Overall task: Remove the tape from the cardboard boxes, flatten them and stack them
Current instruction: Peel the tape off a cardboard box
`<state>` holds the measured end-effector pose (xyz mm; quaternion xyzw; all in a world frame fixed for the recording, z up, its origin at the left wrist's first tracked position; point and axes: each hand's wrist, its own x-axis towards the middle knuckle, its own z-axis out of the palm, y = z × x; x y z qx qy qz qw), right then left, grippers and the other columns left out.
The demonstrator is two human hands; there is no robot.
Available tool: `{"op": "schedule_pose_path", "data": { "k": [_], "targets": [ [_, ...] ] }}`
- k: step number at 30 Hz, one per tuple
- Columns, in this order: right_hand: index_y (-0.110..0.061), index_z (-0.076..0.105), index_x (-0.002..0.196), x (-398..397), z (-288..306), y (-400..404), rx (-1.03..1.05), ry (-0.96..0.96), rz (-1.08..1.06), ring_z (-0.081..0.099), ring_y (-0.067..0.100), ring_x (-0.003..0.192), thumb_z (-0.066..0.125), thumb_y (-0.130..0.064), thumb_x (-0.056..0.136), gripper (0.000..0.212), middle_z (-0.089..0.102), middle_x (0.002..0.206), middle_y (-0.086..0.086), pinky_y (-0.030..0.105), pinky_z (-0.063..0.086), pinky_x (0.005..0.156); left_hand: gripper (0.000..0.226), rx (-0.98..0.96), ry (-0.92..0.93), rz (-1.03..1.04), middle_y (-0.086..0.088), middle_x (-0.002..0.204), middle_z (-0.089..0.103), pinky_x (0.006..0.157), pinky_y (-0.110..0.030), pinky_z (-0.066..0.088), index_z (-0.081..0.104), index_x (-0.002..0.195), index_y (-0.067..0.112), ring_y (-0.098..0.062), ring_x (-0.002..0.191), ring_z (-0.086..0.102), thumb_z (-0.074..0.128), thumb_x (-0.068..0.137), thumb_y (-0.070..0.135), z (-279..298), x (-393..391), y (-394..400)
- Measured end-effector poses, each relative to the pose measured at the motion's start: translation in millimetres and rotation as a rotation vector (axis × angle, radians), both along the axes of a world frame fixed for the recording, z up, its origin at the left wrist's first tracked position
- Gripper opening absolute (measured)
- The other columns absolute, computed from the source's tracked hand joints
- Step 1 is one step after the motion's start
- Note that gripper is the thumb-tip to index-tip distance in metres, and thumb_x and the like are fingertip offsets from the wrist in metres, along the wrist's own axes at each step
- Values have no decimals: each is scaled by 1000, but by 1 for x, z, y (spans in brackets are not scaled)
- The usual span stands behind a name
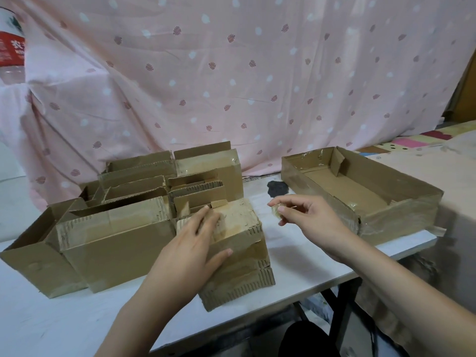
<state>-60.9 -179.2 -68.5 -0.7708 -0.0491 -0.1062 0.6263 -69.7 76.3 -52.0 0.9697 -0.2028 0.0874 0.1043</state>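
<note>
Small worn box (pixel 239 243) is sitting at the white table's (pixel 64 318) front edge, left hand (pixel 195 240) lying flat on its top, fingers straight. Right hand (pixel 304 215) is pinching a crumpled tape scrap (pixel 275 210) (clear, yellowish) just right of it. Open cartons (pixel 144 191) are crowding behind and left, smaller ones nested inside. Shallow open tray box (pixel 360 191) is sitting right, holding nothing visible.

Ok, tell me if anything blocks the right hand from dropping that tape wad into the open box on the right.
Nothing visible does. The right hand pinches the tape wad above bare white table, and the open box lies just beyond it, top open.
</note>
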Motion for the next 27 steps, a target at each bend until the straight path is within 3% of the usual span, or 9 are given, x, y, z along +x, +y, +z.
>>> {"op": "schedule_pose_path", "data": {
  "k": [5,9,11,14,19,22,27],
  "targets": [
    [-19,76,108,-5,8,-16,-105,-27,-60,74,21,78,65,-9,96,19,73,86,4,20,51,76,67,46,-55,-45,9,164,5,116,-28,26,10,156,30,-11,148,18,38,100,55,0,2,-33],
    [-37,52,135,-7,13,-41,-162,-40,-115,73,22,76,69,-5,90,58,73,83,6,23,56,80,64,71,-64,-77,4,164,10,117,-31,25,14,156,25,-16,149,17,36,102,52,-1,8,-61],
    [-27,53,128,-6,19,-57,-199,-47,-223,73,21,76,72,-7,87,49,73,83,6,34,59,83,62,80,-76,-93,2,163,14,117,-32,26,17,155,23,-18,148,20,36,103,50,-2,12,-73],
    [-16,64,98,-3,28,-86,-278,-87,-384,70,20,76,75,-10,85,18,70,84,2,45,59,82,60,91,-99,-112,-2,162,17,118,-32,25,20,154,21,-21,148,22,37,103,48,-3,16,-87],
    [-23,72,96,6,30,-128,-487,-57,-513,67,11,85,72,-22,88,8,70,85,-8,29,49,80,59,124,-133,-133,-5,161,19,122,-33,15,20,154,17,-22,149,17,35,104,46,-5,20,-104],
    [-22,74,99,19,25,-145,-603,24,-530,62,12,88,69,-17,91,11,67,87,-4,23,40,78,59,136,-139,-136,-7,161,19,123,-34,12,18,154,16,-23,150,15,33,105,45,-7,21,-109],
    [-14,75,106,53,11,-165,-726,150,-522,63,16,82,64,-7,90,21,67,78,-5,23,43,73,60,139,-145,-136,-6,162,17,124,-34,8,16,155,17,-23,151,11,33,105,45,-7,22,-113]
  ]
}}
